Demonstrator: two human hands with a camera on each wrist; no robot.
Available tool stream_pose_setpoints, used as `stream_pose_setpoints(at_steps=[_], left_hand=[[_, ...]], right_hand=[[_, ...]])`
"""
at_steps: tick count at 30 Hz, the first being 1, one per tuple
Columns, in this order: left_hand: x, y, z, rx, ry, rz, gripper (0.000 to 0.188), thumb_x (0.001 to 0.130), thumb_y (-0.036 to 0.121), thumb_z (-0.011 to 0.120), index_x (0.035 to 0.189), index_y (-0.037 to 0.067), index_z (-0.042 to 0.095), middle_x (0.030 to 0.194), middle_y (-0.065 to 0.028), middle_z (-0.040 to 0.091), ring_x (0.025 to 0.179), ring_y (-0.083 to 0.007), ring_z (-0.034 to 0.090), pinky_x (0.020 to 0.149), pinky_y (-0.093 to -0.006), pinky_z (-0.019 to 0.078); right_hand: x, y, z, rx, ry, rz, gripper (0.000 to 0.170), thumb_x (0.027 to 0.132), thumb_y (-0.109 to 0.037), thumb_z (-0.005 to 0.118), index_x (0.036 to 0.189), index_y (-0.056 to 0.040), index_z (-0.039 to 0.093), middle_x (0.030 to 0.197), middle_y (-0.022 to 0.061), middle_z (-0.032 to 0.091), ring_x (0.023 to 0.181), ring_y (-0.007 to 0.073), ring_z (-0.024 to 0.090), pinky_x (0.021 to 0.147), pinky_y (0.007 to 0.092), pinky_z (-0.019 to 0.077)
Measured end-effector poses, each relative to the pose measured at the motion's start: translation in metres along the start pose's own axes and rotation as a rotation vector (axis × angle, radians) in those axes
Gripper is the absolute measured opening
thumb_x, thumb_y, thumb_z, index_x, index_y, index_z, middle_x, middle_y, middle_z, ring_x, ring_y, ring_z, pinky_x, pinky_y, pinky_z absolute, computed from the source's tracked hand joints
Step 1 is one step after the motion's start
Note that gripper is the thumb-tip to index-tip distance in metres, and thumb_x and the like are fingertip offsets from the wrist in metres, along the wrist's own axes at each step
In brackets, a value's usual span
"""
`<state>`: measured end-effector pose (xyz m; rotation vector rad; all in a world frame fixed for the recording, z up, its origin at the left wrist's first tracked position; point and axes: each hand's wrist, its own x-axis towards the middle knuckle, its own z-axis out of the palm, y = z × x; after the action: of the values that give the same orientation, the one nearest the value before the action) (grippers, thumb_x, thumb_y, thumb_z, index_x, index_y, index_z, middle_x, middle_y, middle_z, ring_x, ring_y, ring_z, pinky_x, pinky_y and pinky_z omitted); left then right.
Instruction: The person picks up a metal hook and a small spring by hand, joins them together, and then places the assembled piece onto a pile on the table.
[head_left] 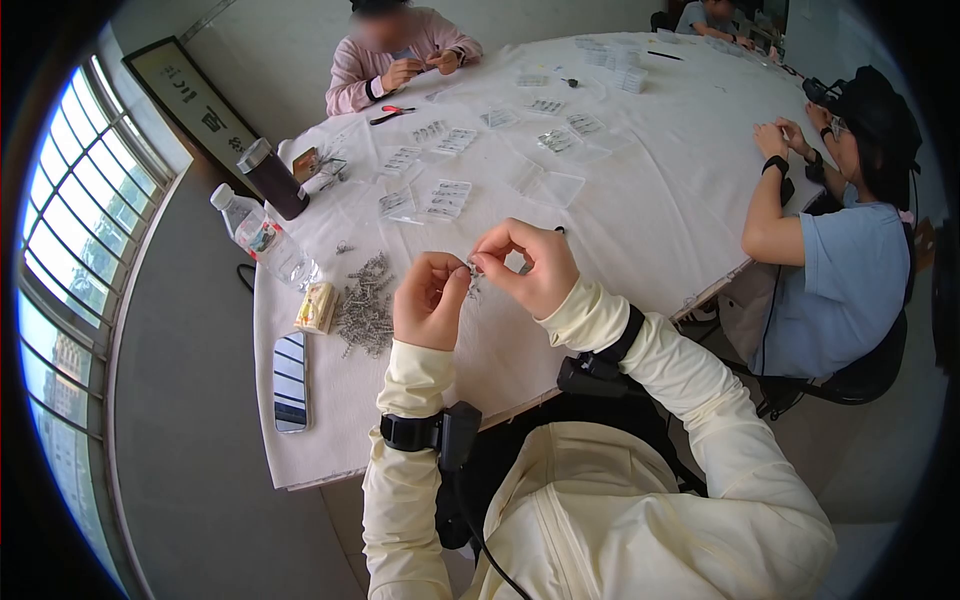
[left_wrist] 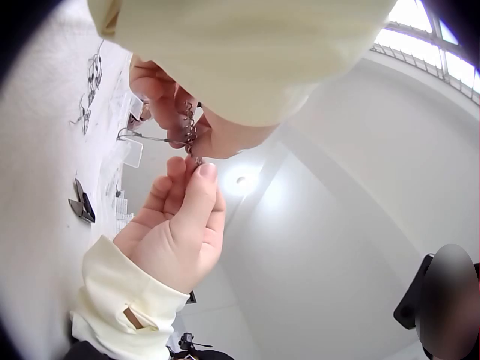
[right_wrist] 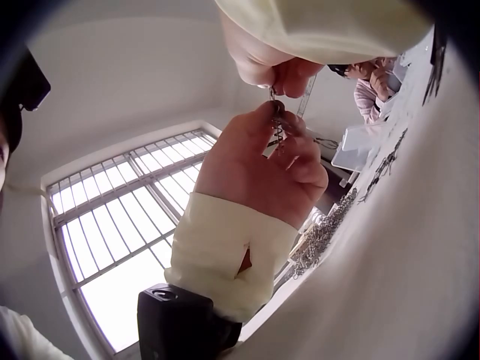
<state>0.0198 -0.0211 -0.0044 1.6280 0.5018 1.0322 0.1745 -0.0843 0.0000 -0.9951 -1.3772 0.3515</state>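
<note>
Between my hands is a small coiled metal wire piece [left_wrist: 190,124], spring-like, with a thin wire loop sticking out to one side. My left hand [head_left: 430,300] pinches it between thumb and fingers; the coil passes along those fingers in the right wrist view. My right hand [head_left: 530,265] meets the left and pinches the end of the piece with thumb and forefinger. The fingertips hide part of it. Both hands are raised over the near edge of the white-covered table [head_left: 640,240]. Left of my left hand lies a pile of similar coiled wire pieces [head_left: 366,310].
Beside the pile are a small yellow packet [head_left: 317,307], a phone [head_left: 291,382], a water bottle [head_left: 265,240] and a dark flask [head_left: 274,180]. Clear plastic boxes [head_left: 447,199] with small parts spread beyond, near red-handled pliers [head_left: 392,115]. Other people sit around the table.
</note>
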Motion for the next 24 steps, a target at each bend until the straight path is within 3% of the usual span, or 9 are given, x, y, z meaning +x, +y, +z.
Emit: stream_pose_setpoints(at_steps=[2,7,24], left_hand=[[0.0,0.0,0.0,0.026,-0.009,-0.001,0.005,0.092,0.005,0.058,0.094,0.0,0.057,0.08,0.0023,0.058,0.071,-0.0025,0.05,0.062,-0.0172,0.0403],[0.0,0.001,0.001,0.015,0.014,0.002,0.005,0.093,0.008,0.055,0.093,0.003,0.056,0.078,0.0031,0.054,0.066,-0.0032,0.044,0.059,-0.0187,0.0358],[0.0,0.002,0.002,-0.019,0.063,0.07,0.004,0.092,0.003,0.057,0.094,0.001,0.056,0.079,0.0036,0.054,0.07,-0.0016,0.046,0.061,-0.0167,0.0376]], right_hand=[[0.0,-0.008,-0.002,-0.156,0.014,-0.058,0.007,0.084,-0.005,0.066,0.086,-0.0006,0.062,0.078,0.0072,0.067,0.07,0.0155,0.066,0.065,0.0267,0.0521],[0.001,0.0,0.0,-0.212,0.038,-0.153,0.008,0.082,-0.005,0.068,0.087,-0.0017,0.063,0.08,0.0075,0.068,0.07,0.0176,0.067,0.065,0.0271,0.0524],[0.003,0.002,0.001,-0.371,0.058,-0.422,0.016,0.075,-0.001,0.072,0.088,-0.0045,0.064,0.091,0.0078,0.068,0.08,0.025,0.066,0.069,0.0312,0.0541]])
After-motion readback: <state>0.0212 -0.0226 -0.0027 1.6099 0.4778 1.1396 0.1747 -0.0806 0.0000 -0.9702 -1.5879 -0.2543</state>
